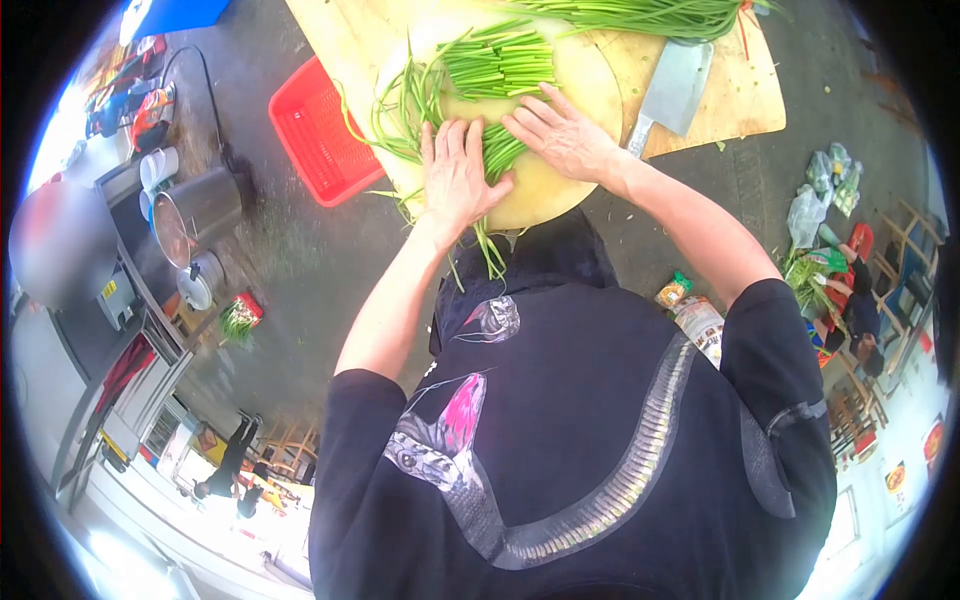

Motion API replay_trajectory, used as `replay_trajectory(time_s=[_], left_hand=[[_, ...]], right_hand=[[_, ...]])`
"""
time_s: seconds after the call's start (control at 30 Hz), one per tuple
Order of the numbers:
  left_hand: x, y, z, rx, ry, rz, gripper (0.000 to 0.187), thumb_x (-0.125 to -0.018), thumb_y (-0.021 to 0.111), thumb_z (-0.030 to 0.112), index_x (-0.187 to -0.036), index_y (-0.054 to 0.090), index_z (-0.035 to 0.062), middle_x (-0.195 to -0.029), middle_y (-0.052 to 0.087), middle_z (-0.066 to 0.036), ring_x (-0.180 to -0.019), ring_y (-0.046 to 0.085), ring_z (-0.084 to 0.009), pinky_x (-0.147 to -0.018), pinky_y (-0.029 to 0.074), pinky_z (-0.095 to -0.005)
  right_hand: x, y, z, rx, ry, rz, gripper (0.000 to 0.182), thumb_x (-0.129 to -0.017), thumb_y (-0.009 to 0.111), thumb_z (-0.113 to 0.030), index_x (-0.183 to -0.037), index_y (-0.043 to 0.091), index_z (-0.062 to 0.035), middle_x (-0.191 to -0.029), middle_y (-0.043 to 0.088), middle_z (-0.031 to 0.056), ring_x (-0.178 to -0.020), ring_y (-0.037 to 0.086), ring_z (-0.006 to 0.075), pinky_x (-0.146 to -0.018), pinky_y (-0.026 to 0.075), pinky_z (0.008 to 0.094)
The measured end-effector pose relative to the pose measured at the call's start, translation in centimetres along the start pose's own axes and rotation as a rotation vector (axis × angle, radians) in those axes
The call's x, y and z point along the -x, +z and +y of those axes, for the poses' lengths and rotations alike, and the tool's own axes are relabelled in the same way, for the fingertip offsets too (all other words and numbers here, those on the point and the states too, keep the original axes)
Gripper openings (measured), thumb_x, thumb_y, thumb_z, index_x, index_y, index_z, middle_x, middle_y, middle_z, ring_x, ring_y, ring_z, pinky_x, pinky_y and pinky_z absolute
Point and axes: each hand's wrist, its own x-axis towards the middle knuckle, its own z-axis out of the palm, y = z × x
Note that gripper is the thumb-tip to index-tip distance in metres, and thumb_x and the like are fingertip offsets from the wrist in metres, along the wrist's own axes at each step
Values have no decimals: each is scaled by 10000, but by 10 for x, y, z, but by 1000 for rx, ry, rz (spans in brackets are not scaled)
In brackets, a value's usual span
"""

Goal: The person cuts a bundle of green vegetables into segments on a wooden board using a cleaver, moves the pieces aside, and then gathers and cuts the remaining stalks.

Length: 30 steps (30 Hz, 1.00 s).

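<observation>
On a round cutting board (590, 110) lie cut green stalks (497, 60) in a neat pile. My left hand (457, 175) presses with its fingers spread on more green stalks near the board's left side. The fingertips of my right hand (560, 135) rest at the other end of these stalks, its fingers apart. Loose, curled stalks hang over the near edge beside my left hand. A cleaver (678, 88) lies to the right of my right hand, its handle toward me. A bundle of long uncut stalks (640, 15) lies at the far edge.
A red plastic basket (322, 135) is left of the wooden table (745, 100). A large metal pot (200, 215) stands farther left. Bags of greens (825, 185) lie on the floor at the right, near a person (862, 315). Another person (235, 460) is at the lower left.
</observation>
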Motion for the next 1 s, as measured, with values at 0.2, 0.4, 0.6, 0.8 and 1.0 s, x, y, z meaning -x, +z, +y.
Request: replay_trajectory(time_s=[0.2, 0.4, 0.6, 0.8, 1.0], left_hand=[[1, -20, -11, -89, -8, -113, 1074, -713, 874, 587, -1520, 500, -16, -1506, 522, -207, -1570, 368, -388, -1332, 97, -671], [-4, -31, -17, -172, 94, -183, 983, -754, 885, 559, -1474, 541, -14, -1432, 590, -196, -1526, 440, -384, -1341, 125, -644], [-10, -37, -21, -159, 176, -258, 900, -799, 878, 523, -1449, 551, -7, -1348, 637, -174, -1409, 555, -350, -1329, 167, -654], [-6, -31, -25, -83, 154, -260, 918, -839, 834, 513, -1529, 501, 8, -1429, 587, -188, -1473, 490, -357, -1312, 151, -700], [16, -21, -7, -45, 72, -138, 944, -898, 756, 471, -1636, 395, 7, -1612, 461, -195, -1613, 313, -394, -1301, 86, -737]], right_hand=[[1, 2, 1, -52, 5, -14, 636, -1011, 533, -197, -1624, 440, -57, -1488, 548, 128, -1503, 470, 312, -1358, 222, 575], [5, 4, 3, -26, -4, -8, 639, -1010, 536, -198, -1624, 431, -53, -1498, 542, 136, -1505, 469, 316, -1358, 221, 577], [8, 3, 3, -32, -2, -27, 640, -1012, 539, -194, -1626, 424, -50, -1502, 539, 138, -1510, 464, 325, -1360, 219, 574], [10, 2, 5, -46, 1, -29, 637, -1018, 543, -192, -1626, 422, -48, -1502, 538, 138, -1513, 462, 330, -1358, 222, 576], [15, 2, 6, -64, 5, -21, 640, -1013, 545, -189, -1627, 423, -53, -1508, 533, 140, -1516, 458, 328, -1359, 225, 571]])
